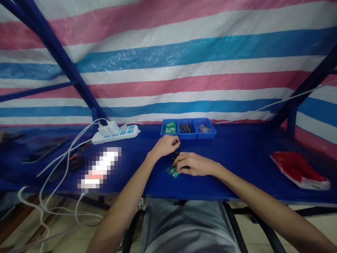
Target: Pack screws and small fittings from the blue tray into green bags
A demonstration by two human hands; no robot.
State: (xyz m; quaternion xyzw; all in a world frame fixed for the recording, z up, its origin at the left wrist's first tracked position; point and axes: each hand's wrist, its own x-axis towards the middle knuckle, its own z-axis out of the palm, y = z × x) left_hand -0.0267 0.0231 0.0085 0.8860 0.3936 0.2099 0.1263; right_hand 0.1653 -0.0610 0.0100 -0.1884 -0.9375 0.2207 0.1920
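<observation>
My left hand (168,144) is closed in a pinch just in front of the blue bins, and what it holds, if anything, is too small to name. To its lower right, my right hand (191,163) has its fingers pressed together at the right edge of a small green packet (172,170) on the blue table. Small dark bits lie between the hands. Behind them stand three joined blue bins: the left one (162,128) holds green packets, the middle one (195,135) small black and silver parts, the right one (213,133) clear bags.
A white power strip (118,135) with plugs and white cables is at the left on the table (237,158). Farther left lies a dark flat device (46,149). A red and white package (300,169) lies at the right. Blue metal posts rise on both sides.
</observation>
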